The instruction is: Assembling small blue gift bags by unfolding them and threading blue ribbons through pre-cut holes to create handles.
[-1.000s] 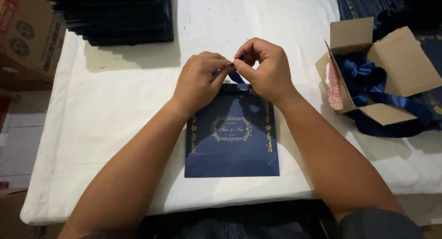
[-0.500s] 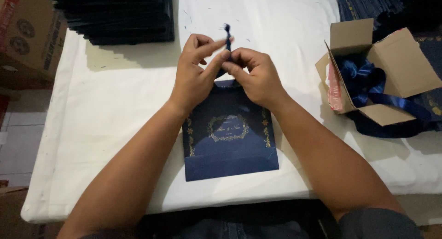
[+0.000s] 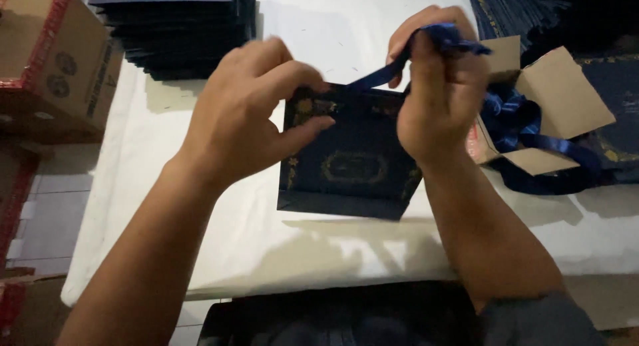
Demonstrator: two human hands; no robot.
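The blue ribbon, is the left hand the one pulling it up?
No, the right hand pulls the blue ribbon; the left hand pinches the bag.

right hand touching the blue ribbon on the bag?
Touching. The head view shows the right hand closed around the blue ribbon, which runs taut from its fingers down to the top edge of the dark blue bag.

Flat navy paper bag (image 3: pixel 349 159) with gold ornament, on white table, blue ribbon (image 3: pixel 386 69) stretched taut from its top edge

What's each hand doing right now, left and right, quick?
Left hand: closed, pinching the top edge of the dark blue paper bag.
Right hand: closed on the blue ribbon.
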